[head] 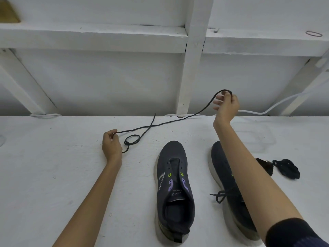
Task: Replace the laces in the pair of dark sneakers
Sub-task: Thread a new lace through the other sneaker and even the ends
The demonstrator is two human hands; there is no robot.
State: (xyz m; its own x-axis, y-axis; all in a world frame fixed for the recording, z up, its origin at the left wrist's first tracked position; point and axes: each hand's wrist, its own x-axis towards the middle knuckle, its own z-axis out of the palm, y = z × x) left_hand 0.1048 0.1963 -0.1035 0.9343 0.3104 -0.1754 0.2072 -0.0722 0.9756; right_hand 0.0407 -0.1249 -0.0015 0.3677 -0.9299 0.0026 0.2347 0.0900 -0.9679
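Lace [150, 126] - thin and black - is held by both hands. The left hand [112, 145] rests on the worktop [53, 175], its thumb and fingertips pinching one end. The right hand [227, 106] is raised above the back edge of the worktop. Its upper fingers are curled round the lace, which arches over them, and its lower fingers are spread loose. Between the hands the lace runs in a long, shallow line, low over the surface.

A second stretch crosses that line. It comes from the back edge and curls into a small loop just beside the left hand, with its tip ending by that wrist. Whether this is the same lace I cannot tell.

Nearer the person, the bare sneaker [175, 184] stands upright with its toe pointing away. Its eyelets are open holes, its tongue is exposed, and a printed insole is visible inside. The laced sneaker [218, 157] stands just to its right, largely hidden under the right forearm - a tied bow sticks out on its inner side.

Right of that arm a lace bundle [286, 169] lies on the worktop. A dark piece [265, 166] beside it is too hidden to identify.

A white cable [258, 113] trails along the back edge. A thin band [314, 33] lies on the ledge [106, 36] above.
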